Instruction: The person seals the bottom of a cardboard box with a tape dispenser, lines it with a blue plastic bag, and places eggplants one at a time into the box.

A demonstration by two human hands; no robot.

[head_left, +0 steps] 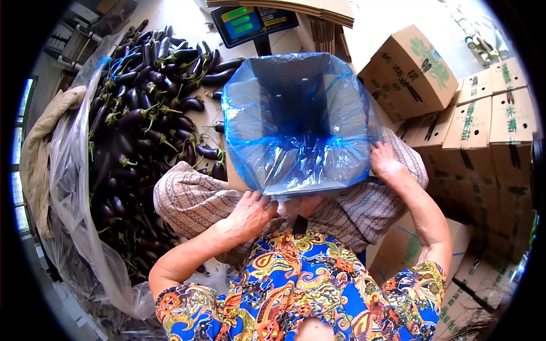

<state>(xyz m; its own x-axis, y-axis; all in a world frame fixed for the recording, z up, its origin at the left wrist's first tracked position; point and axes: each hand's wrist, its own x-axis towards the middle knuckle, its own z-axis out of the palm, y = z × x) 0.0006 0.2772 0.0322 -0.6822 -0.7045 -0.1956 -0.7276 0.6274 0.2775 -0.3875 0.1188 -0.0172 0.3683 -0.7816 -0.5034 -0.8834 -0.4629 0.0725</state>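
Observation:
In front of me stands an open carton (235, 177) lined with a thin blue plastic bag (307, 170). The bag's mouth is spread wide and folded over the carton's rim. I see no produce inside, though the bottom is dark. My left hand (250, 215) is at the near left corner, fingers curled on the bag's edge. On the right side my right hand (385, 161) pinches the bag's edge, its fingertips partly hidden by the film. To the left lies a big heap of dark purple eggplants (133, 122), reaching close to the carton.
A scale display (244, 24) with green digits stands behind the carton. Flat cardboard sheets (324, 10) lie at the top. Printed cartons (472, 131) are stacked at right, with one tilted carton (406, 74) behind. Clear plastic sheeting (71, 193) borders the eggplants on the left.

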